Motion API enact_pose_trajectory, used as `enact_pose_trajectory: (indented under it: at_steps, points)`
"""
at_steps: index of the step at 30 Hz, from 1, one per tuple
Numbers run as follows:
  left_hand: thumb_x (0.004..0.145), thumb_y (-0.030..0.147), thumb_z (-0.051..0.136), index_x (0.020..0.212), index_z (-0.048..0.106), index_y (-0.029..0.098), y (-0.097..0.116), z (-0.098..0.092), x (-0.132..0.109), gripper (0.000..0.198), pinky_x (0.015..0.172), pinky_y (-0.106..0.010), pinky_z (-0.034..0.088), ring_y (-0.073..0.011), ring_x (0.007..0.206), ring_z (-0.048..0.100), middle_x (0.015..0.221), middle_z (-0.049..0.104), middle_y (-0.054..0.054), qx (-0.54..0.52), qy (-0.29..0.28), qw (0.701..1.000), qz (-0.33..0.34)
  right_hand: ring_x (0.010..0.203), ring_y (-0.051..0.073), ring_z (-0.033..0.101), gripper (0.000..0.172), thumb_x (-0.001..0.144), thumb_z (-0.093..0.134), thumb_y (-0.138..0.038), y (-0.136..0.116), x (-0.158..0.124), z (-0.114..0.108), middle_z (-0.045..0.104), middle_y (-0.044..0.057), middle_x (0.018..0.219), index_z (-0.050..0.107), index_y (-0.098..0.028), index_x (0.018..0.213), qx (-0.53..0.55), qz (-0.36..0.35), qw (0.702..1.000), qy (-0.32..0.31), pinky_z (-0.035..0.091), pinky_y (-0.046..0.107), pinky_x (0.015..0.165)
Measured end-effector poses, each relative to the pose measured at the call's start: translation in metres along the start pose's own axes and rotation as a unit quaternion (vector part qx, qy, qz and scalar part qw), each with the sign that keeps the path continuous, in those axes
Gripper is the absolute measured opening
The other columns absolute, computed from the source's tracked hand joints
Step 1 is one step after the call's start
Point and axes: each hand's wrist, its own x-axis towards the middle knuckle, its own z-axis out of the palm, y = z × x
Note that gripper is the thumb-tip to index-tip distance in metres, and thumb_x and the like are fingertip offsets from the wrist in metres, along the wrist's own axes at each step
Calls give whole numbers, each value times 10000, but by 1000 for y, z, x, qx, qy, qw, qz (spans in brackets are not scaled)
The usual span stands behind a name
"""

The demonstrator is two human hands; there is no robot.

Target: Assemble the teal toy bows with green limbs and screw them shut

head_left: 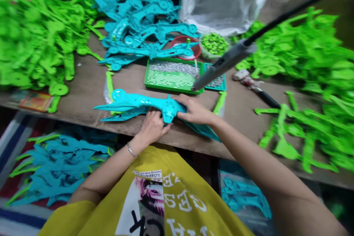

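head | turquoise plastic molding (pixel 143 104) on wooden counter (pixel 238 121) | left hand (pixel 152 128), right hand (pixel 193 110): fingers (pixel 181 99) closed on it | green plastic moldings (pixel 33 40) heaped on counter, green tray (pixel 155 87) beyond | striped rug (pixel 11 147) below

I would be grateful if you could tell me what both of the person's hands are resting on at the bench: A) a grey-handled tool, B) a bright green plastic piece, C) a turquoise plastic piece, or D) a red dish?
C: the left hand and the right hand both lie on the turquoise plastic piece on the wooden bench.
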Motion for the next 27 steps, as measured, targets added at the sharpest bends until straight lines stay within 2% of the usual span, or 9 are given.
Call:
enact_pose_trajectory:
  at_steps: [5,9,12,15,19,22,24,27]
  points:
    - [967,516,449,1056,705,135,2,2,-9,467,978,-466,416,-295,1081,565,1099,654,-162,6,-6,1000,16,917,277,630,595,820,588,-445,3,2,7,614,116,996,595,-156,1339,-1,25,1000,2,515,442,863]
    - [983,516,409,1141,688,149,0,6,-16,487,1075,-449,362,-298,1279,474,1253,624,-159,15,19,1000,17,970,275,632,542,825,616,-507,7,6,12,636,107,1072,645,-211,1278,29,20,999,-26,509,430,901]
    - [987,523,392,1117,703,169,0,6,-19,488,1107,-436,344,-296,1356,418,1285,619,-132,11,30,999,19,1026,287,625,535,809,647,-522,9,6,14,647,102,1132,655,-238,1263,46,25,998,-39,494,448,950]
    - [985,547,368,1047,727,176,0,6,-20,520,1125,-447,329,-305,1361,419,1256,641,-114,10,33,999,27,1044,296,623,532,806,650,-542,10,5,15,656,95,1147,661,-259,1256,56,34,997,-40,494,464,961]
    - [979,565,365,1071,718,169,-2,8,-20,538,1125,-451,326,-325,1344,437,1279,633,-105,31,49,998,40,1040,296,623,536,806,650,-554,10,5,16,663,95,1140,660,-268,1259,56,31,997,-36,503,462,940]
    - [965,586,384,1114,693,156,-4,5,-23,550,1080,-471,373,-319,1246,520,1246,647,-119,57,33,997,51,1018,289,623,548,812,645,-548,10,5,17,664,100,1113,653,-252,1273,58,27,997,-33,505,453,927]
    - [969,573,394,1171,662,154,-6,0,-29,537,1064,-485,395,-299,1173,570,1226,658,-115,67,27,995,71,1005,286,624,553,816,640,-548,11,4,18,662,101,1100,649,-247,1279,55,24,998,-30,508,444,912]
    - [1000,463,414,1210,638,153,-10,-8,-47,437,1114,-469,378,-281,1240,553,1275,651,-100,67,60,988,122,968,280,629,560,815,640,-549,12,3,19,661,100,1066,647,-244,1285,42,20,999,-28,514,434,889]
